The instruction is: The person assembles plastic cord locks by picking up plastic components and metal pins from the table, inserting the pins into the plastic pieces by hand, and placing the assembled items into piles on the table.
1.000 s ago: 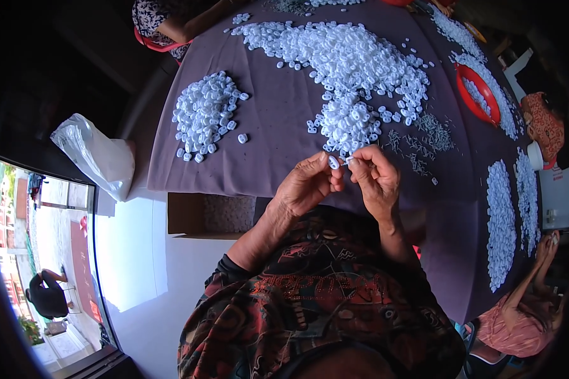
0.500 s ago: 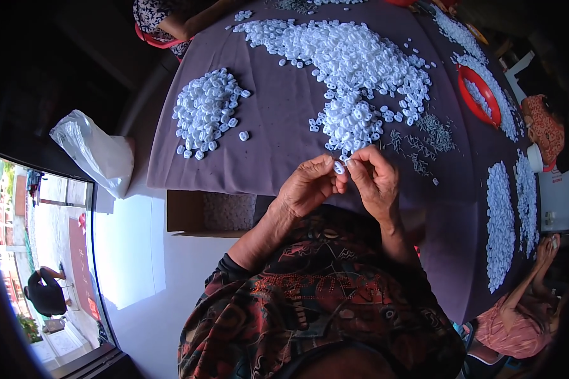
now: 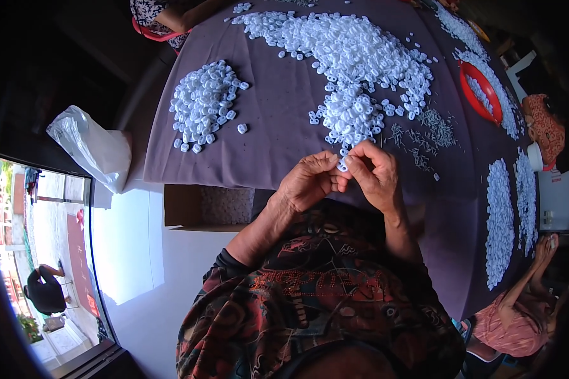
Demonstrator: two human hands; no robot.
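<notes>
On the table (image 3: 278, 126) I see a small heap of plastic pieces (image 3: 203, 104) at the left and a big heap (image 3: 354, 57) behind my hands. My left hand (image 3: 306, 183) and right hand (image 3: 376, 174) meet at the near edge, one piece (image 3: 341, 165) between them. A tray (image 3: 482, 91) sits far right; a bag (image 3: 95, 148) lies left of the table.

A small white plastic piece (image 3: 342, 165), partly hidden, is pinched between the fingertips of the left hand (image 3: 306, 183) and right hand (image 3: 374, 175), just above the table's near edge.
</notes>
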